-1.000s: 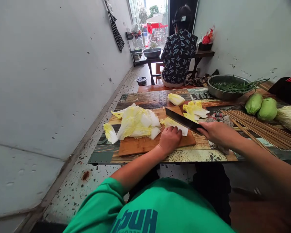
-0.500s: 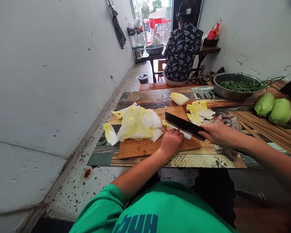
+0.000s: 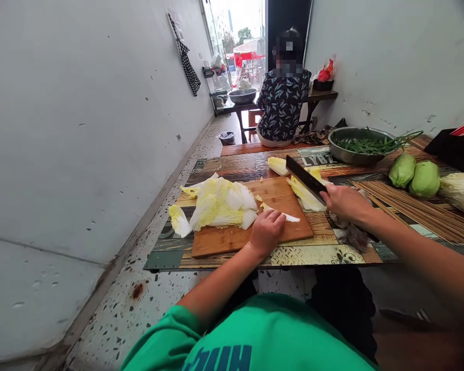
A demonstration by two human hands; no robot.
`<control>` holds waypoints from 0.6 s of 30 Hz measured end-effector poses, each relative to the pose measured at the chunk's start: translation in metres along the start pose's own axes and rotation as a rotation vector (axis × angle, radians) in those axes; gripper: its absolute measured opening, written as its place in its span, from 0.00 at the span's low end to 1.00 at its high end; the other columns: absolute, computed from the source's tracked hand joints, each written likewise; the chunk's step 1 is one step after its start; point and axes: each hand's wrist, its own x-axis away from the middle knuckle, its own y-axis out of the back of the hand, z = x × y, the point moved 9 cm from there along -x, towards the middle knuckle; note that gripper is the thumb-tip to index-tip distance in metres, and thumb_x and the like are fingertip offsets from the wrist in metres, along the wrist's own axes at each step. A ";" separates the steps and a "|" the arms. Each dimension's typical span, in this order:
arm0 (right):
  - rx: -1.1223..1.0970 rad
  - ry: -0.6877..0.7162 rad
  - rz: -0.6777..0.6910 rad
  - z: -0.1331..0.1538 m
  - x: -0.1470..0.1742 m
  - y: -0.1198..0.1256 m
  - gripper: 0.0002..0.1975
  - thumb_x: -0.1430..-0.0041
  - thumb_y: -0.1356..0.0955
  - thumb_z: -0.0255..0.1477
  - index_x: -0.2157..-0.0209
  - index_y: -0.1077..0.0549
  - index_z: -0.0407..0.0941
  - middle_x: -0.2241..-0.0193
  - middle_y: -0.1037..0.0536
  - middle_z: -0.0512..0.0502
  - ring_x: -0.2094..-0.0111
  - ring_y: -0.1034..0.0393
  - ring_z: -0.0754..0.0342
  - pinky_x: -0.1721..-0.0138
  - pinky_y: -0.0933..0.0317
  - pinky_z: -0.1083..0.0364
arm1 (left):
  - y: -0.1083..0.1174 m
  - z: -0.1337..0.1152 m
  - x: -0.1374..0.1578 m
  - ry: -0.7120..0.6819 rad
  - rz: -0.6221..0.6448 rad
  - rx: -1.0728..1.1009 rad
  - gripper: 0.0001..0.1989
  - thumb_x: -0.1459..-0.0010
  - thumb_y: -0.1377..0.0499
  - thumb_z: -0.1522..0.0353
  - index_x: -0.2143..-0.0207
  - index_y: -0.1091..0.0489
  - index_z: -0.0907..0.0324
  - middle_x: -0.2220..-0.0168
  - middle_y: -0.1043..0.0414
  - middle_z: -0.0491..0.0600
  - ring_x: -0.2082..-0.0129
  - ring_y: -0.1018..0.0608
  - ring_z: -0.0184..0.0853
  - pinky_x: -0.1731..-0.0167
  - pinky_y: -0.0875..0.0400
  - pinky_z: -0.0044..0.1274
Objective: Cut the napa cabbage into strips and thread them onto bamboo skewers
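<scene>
Daylight through far doorway (image 3: 237,46), glaring — lower right corner dim.

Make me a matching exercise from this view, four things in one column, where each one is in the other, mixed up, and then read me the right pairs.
Things
1. Knife
2. Left hand
3. Bowl of long green leaves
4. Checkered cloth

Places
A. At a narrow cabbage strip on the cutting board
B. Hanging at the wall on the left
C. Gripped in the right hand
D. On the table, beyond the two light green vegetables

Right pairs: 1-C, 2-A, 3-D, 4-B
</scene>
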 end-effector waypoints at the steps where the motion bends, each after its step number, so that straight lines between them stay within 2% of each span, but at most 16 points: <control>1: -0.005 -0.022 -0.019 -0.004 0.004 0.004 0.20 0.29 0.44 0.34 0.53 0.27 0.38 0.59 0.19 0.30 0.59 0.23 0.41 0.66 0.42 0.52 | 0.006 0.001 0.003 0.008 -0.046 0.067 0.11 0.33 0.48 0.73 0.58 0.25 0.59 0.55 0.21 0.53 0.54 0.22 0.40 0.49 0.28 0.33; 4: -0.018 0.045 0.007 0.010 0.017 0.007 0.17 0.30 0.42 0.34 0.58 0.26 0.39 0.60 0.19 0.32 0.60 0.24 0.43 0.64 0.43 0.53 | 0.036 0.014 0.009 0.109 -0.192 0.285 0.10 0.35 0.45 0.72 0.60 0.23 0.56 0.58 0.19 0.52 0.56 0.20 0.39 0.50 0.26 0.32; 7: 0.002 0.172 0.083 0.034 0.028 -0.003 0.14 0.30 0.42 0.30 0.63 0.28 0.40 0.61 0.19 0.31 0.60 0.24 0.44 0.63 0.44 0.53 | 0.090 0.046 0.024 0.297 -0.426 0.424 0.07 0.38 0.41 0.69 0.62 0.22 0.54 0.61 0.18 0.49 0.60 0.19 0.37 0.52 0.25 0.30; 10: 0.017 0.198 0.113 0.035 0.026 -0.021 0.12 0.31 0.42 0.28 0.67 0.31 0.42 0.64 0.20 0.28 0.64 0.24 0.44 0.65 0.45 0.52 | 0.156 0.085 0.053 0.398 -0.650 0.356 0.08 0.38 0.40 0.66 0.60 0.22 0.56 0.62 0.18 0.49 0.63 0.19 0.35 0.55 0.24 0.28; 12: -0.004 0.189 0.101 0.027 0.016 -0.033 0.11 0.31 0.41 0.27 0.69 0.34 0.44 0.67 0.21 0.29 0.66 0.24 0.43 0.65 0.46 0.51 | 0.191 0.111 0.076 0.388 -0.721 0.191 0.09 0.37 0.42 0.66 0.58 0.23 0.57 0.60 0.19 0.49 0.61 0.19 0.35 0.54 0.25 0.28; 14: -0.022 0.203 0.078 0.021 0.007 -0.043 0.10 0.33 0.39 0.28 0.71 0.36 0.46 0.70 0.22 0.31 0.68 0.25 0.42 0.66 0.45 0.50 | 0.208 0.136 0.097 0.339 -0.691 -0.019 0.09 0.36 0.43 0.66 0.58 0.24 0.57 0.58 0.19 0.50 0.57 0.19 0.36 0.50 0.26 0.30; 15: -0.022 0.211 0.074 0.019 0.004 -0.046 0.10 0.34 0.39 0.28 0.72 0.37 0.47 0.71 0.23 0.33 0.68 0.25 0.42 0.66 0.45 0.50 | 0.209 0.150 0.105 0.315 -0.634 -0.108 0.09 0.36 0.44 0.67 0.59 0.24 0.56 0.58 0.19 0.50 0.56 0.19 0.36 0.49 0.26 0.31; 18: 0.000 0.236 0.055 0.018 0.003 -0.051 0.10 0.35 0.38 0.28 0.72 0.38 0.49 0.73 0.25 0.38 0.70 0.26 0.43 0.67 0.43 0.49 | 0.193 0.200 0.128 0.329 -0.447 -0.242 0.10 0.35 0.47 0.69 0.60 0.25 0.57 0.56 0.20 0.54 0.52 0.20 0.38 0.46 0.27 0.33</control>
